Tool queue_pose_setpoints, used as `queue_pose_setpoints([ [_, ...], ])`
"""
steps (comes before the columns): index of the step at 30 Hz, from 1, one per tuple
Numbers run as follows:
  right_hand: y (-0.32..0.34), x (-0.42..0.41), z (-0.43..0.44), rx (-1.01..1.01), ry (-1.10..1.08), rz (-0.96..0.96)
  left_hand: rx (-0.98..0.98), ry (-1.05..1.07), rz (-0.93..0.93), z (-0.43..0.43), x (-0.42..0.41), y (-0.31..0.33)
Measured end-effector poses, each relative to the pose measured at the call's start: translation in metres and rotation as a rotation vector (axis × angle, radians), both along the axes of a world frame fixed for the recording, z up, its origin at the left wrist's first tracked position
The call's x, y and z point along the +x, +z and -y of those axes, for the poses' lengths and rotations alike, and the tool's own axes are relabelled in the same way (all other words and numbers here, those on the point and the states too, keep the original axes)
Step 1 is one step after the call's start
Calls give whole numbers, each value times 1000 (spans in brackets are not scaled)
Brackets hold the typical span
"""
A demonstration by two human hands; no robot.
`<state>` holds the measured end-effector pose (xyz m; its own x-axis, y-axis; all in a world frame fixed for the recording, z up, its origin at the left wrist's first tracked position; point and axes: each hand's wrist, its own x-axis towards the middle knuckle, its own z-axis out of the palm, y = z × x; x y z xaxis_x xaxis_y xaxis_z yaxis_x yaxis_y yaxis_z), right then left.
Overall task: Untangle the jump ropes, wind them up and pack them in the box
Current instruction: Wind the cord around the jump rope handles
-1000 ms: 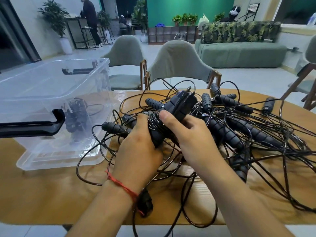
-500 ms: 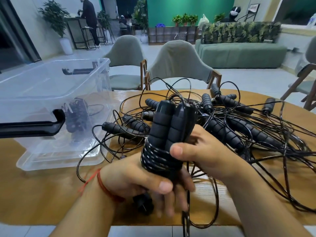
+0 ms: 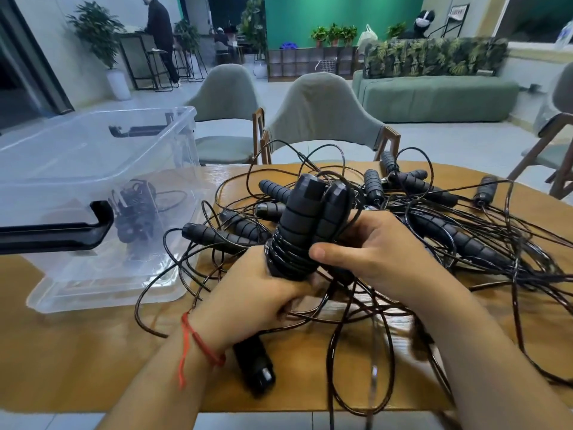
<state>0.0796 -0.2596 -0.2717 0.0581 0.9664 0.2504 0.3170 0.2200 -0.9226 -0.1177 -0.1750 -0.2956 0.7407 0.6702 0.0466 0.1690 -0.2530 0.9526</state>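
A pair of black ribbed jump rope handles (image 3: 305,212) stands upright in front of me, with black cord wound in coils (image 3: 290,259) around its lower half. My left hand (image 3: 251,293) grips the bottom of this bundle from below. My right hand (image 3: 372,252) holds it from the right, thumb pressed on the coils, and cord runs over the fingers. Behind lies a tangled heap of ropes and handles (image 3: 434,225) on the wooden table (image 3: 77,352). The clear plastic box (image 3: 93,169) stands at the left with one wound rope (image 3: 136,209) inside.
A loose black handle (image 3: 254,364) lies under my left wrist near the table's front edge. Cord loops hang over that edge. Grey-green chairs (image 3: 322,116) stand behind the table, another at the right. A person stands far back left.
The handle bundle has gone from lying tilted over the heap to standing upright. My left hand turned under its base, and my right hand has carried cord around it.
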Motion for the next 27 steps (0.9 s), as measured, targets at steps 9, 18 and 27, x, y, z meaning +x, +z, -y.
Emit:
queue_pose_setpoints([
  [9, -12, -28, -10, 197, -357, 205, 176, 485, 85, 8, 11, 5],
  [18, -12, -75, -12, 41, -302, 28, 743, 706, -155, 3, 2, -4],
  [27, -5, -42, -8, 61, -181, -165, 444, 312, -217, -5, -4, 8],
])
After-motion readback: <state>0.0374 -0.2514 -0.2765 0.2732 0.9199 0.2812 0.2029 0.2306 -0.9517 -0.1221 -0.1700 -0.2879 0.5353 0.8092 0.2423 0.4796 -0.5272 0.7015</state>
